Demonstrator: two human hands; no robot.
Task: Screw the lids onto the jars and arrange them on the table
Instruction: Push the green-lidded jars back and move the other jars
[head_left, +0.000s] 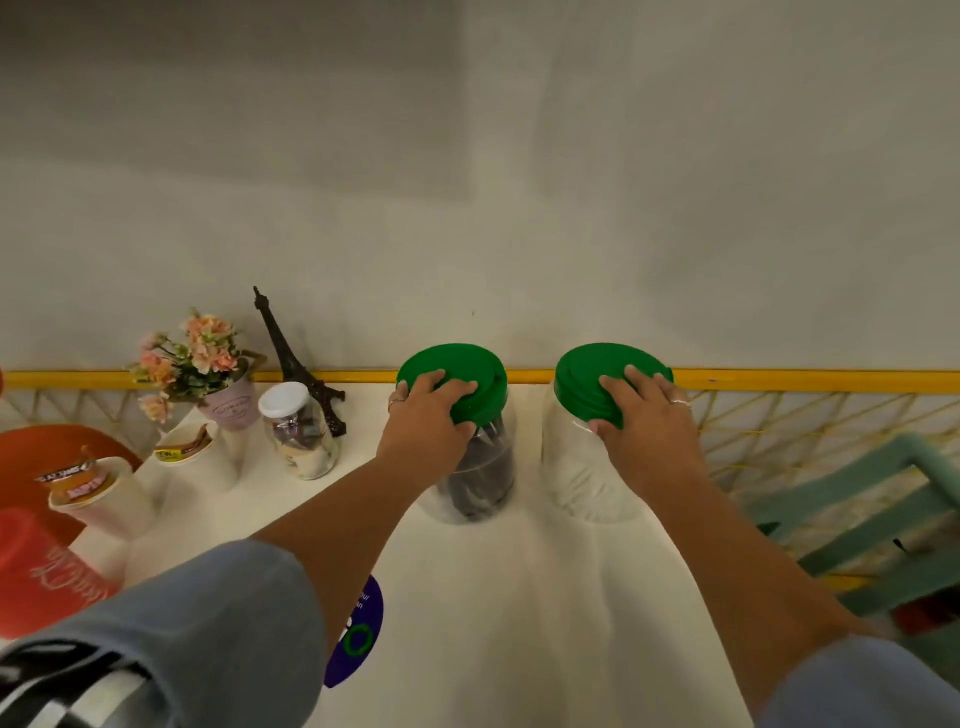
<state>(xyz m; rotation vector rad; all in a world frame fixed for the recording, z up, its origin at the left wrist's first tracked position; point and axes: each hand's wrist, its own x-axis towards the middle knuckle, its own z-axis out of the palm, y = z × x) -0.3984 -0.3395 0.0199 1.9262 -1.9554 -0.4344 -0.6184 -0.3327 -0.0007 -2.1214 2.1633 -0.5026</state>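
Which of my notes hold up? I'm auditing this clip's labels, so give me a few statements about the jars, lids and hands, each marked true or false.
1. Each hand grips a green lid: the left hand the left lid, the right hand the right lid. True.
2. The left jar is empty. False: it holds dark contents; the right jar looks empty.
3. The small jar by the flower pot has a white lid. True.
4. The big jars lie on their sides. False: both stand upright on the table.
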